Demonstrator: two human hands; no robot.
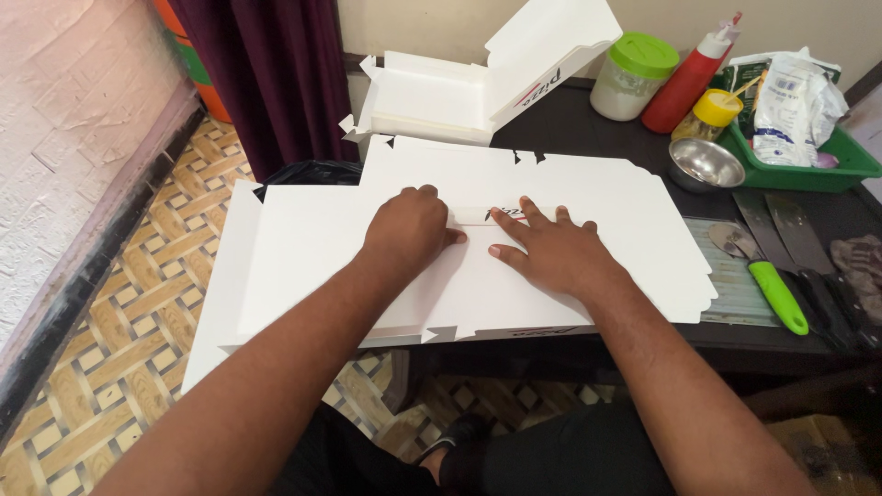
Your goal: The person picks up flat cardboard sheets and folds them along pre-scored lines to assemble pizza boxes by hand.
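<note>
A flat white cardboard box blank on the table is pressed by both hands: the left hand curled on a fold, gripping nothing, the right hand spread flat. Beyond them an assembled box is seen open; right of it, a green tray holding packets.

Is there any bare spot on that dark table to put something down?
A dark patch of table lies bare between the folded box, the green-lidded jar and the steel bowl. The flat cardboard under both hands covers the middle. The right edge is crowded with the tray, pizza cutter and scrapers.
</note>
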